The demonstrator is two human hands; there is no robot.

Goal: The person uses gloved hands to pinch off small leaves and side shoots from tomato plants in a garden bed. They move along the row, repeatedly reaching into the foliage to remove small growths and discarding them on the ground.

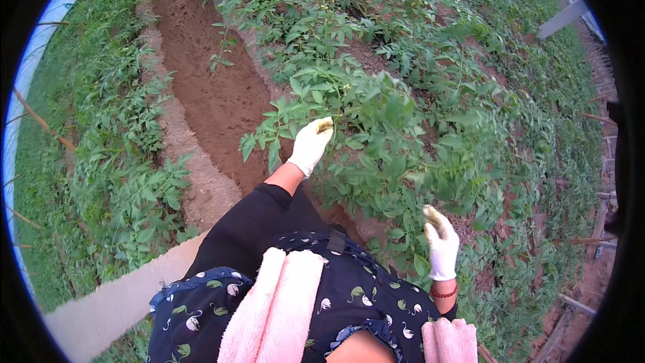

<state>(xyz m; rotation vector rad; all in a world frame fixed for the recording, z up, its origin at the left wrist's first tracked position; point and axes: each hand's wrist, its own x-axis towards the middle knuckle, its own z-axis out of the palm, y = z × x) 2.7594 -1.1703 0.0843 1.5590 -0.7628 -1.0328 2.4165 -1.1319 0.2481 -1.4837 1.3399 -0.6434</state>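
Note:
Leafy tomato plants [322,80] with a few small yellow flowers fill the ground before me. My left hand [313,145], in a white glove stained yellow-green at the fingertips, reaches into the near plant, its fingers closed around a thin stem; leaves partly hide the grip. Lower right, my right hand [442,243], in a like glove with a red bead bracelet [444,293] at the wrist, is raised beside the foliage. Its fingers are slightly curled and apart, with nothing seen between them. Blurred leaves [453,176] are just above it.
A bare soil furrow [211,80] runs along the left of the plants, with another planted row [121,161] beyond it. A pale strip [126,292] crosses the lower left. Wooden stakes [45,121] stand at the far left. Plastic sheeting [50,15] curves along the edge.

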